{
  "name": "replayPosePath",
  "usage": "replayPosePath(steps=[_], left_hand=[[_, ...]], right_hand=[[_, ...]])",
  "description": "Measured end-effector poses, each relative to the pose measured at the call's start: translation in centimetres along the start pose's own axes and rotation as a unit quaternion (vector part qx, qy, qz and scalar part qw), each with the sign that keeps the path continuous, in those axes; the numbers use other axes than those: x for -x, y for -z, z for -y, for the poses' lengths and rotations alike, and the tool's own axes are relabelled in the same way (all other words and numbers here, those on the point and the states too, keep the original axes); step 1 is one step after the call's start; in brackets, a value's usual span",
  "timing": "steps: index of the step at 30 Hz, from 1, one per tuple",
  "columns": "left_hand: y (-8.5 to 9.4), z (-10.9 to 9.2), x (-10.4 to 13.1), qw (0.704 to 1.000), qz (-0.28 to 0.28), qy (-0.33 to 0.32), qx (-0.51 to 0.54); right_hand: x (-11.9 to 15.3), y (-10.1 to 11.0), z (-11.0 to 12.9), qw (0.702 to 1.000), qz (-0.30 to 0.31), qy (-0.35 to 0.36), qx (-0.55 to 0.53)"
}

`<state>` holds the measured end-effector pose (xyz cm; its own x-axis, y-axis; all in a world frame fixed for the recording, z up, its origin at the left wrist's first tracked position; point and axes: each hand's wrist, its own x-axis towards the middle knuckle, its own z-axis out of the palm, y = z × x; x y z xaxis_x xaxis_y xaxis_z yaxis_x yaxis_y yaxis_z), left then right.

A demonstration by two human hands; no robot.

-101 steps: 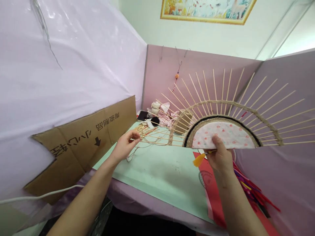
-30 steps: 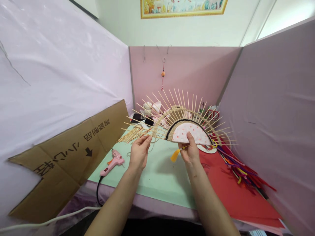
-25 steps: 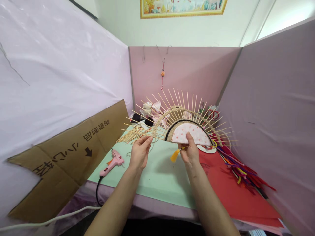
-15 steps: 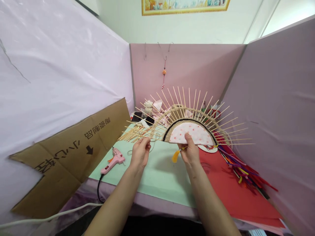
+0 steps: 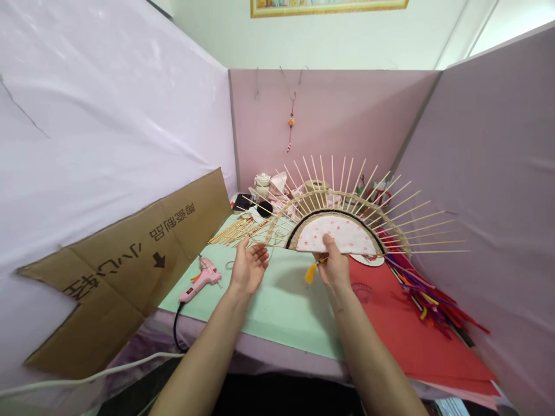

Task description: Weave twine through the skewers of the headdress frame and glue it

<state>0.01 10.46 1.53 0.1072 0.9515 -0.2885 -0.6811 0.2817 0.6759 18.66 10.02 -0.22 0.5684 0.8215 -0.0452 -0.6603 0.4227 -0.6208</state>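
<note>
A half-round fan [image 5: 342,231] has a white centre with pink dots, a black rim, and thin wooden sticks radiating outward through a woven twine band. My right hand [image 5: 333,263] grips its lower middle, thumb on the dotted face, the other fingers behind. A yellow tassel [image 5: 310,273] hangs beside that hand. Near the fan's left end, my left hand [image 5: 249,266] is open, palm turned inward and fingers apart, close under the leftmost sticks. Whether its fingertips touch a stick is unclear.
A pink glue gun [image 5: 202,280] lies left on the green mat [image 5: 281,312], near loose sticks [image 5: 229,232]. Cardboard [image 5: 130,266] leans at the left. Red sheets [image 5: 416,341] and colourful pipe cleaners [image 5: 433,297] are at the right. A bead ornament [image 5: 291,122] hangs behind.
My left hand has let go of the fan's left end and opened its fingers. The fan has shifted slightly, its right sticks now reaching farther right. My right hand keeps its hold.
</note>
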Motion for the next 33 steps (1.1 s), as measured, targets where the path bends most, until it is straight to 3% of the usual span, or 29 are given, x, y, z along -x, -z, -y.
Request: replayPosePath(steps=[3, 10, 26, 33], left_hand=[[0.4, 0.4, 0.1, 1.0, 0.003, -0.018, 0.002], [0.5, 1.9, -0.6, 0.99, -0.027, -0.138, -0.022], [0.8, 1.8, -0.8, 0.993, -0.045, -0.107, 0.035], [0.5, 1.8, -0.5, 0.988, -0.075, -0.13, 0.029]], right_hand=[[-0.1, 0.1, 0.0, 1.0, 0.002, -0.005, -0.006], [-0.2, 0.2, -0.1, 1.0, 0.006, -0.012, -0.007], [0.1, 0.1, -0.2, 1.0, 0.011, -0.013, -0.001], [0.4, -0.1, -0.3, 1.0, 0.016, -0.002, 0.009]])
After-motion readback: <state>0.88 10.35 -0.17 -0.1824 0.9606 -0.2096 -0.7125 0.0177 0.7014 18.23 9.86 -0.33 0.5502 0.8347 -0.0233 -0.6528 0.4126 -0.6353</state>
